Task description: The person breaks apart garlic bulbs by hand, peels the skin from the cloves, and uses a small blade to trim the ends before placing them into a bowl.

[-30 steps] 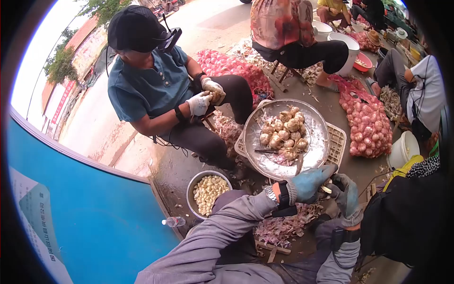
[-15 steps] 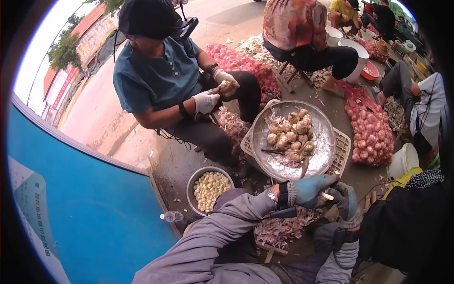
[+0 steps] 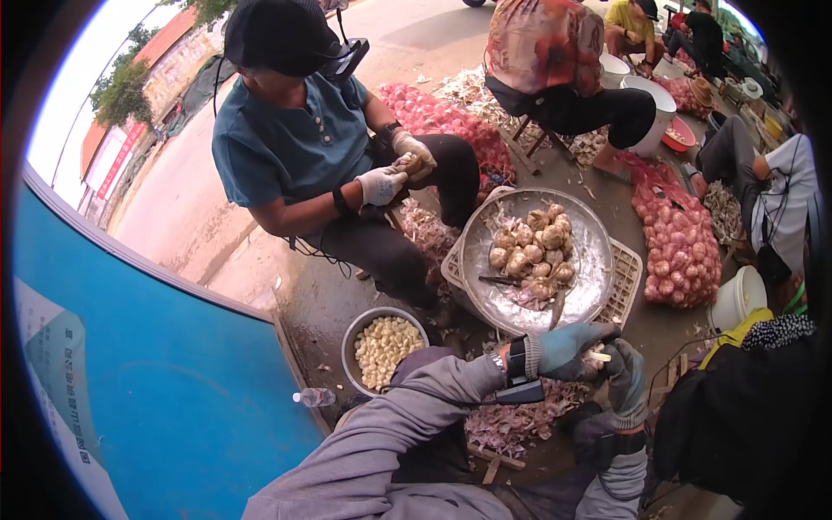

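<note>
My left hand, in a blue-grey work glove, is closed around a garlic bulb, whose pale stem pokes out between my hands. From the other side, my gloved right hand is closed with its fingers against the same bulb; the fingertips are partly hidden. Just beyond them stands a round metal pan holding several whole garlic bulbs, loose skins and a dark-bladed knife. Another handle-like tool leans at the pan's near rim.
A bowl of peeled cloves sits left, near a plastic bottle. The pan rests on a plastic crate. A co-worker sits opposite, handling garlic. Red net sacks stand right; a blue panel borders the left. Skins lie below my hands.
My right hand has shifted slightly up and left, its fingers now nearer the bulb's stem. More of the bulb shows between my hands. The co-worker opposite still handles garlic.
</note>
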`<action>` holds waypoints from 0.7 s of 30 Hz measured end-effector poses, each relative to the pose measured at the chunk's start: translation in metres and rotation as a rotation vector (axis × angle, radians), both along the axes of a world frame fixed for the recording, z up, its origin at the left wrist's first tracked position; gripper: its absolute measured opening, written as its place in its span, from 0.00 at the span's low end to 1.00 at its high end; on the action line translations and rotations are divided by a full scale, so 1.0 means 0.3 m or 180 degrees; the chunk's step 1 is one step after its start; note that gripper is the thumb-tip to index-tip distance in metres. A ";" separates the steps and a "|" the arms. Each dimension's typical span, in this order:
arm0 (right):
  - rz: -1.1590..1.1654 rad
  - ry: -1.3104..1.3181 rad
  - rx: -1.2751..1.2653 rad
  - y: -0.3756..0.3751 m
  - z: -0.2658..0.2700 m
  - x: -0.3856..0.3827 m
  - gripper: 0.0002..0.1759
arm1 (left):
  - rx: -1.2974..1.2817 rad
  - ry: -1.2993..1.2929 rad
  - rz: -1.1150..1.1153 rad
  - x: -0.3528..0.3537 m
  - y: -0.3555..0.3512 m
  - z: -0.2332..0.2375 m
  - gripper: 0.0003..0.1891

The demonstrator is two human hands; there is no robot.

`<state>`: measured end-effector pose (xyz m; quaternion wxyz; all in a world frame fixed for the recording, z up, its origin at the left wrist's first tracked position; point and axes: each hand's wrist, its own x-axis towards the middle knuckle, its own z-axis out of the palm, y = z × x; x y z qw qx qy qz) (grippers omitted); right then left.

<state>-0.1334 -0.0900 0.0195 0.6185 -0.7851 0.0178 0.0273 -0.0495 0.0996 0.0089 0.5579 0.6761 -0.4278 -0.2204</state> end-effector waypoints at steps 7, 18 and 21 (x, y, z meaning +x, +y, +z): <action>-0.0318 -0.0155 0.0337 -0.016 -0.120 -0.010 0.27 | -0.0003 0.0213 0.0040 -0.002 -0.011 0.014 0.38; -0.0492 -0.0158 0.0296 0.022 -0.124 -0.003 0.28 | -0.0321 0.0002 0.0110 0.011 -0.027 -0.018 0.35; -0.0793 -0.0006 0.0840 0.052 -0.064 0.013 0.25 | -0.0472 -0.0185 0.0224 0.033 -0.024 -0.030 0.33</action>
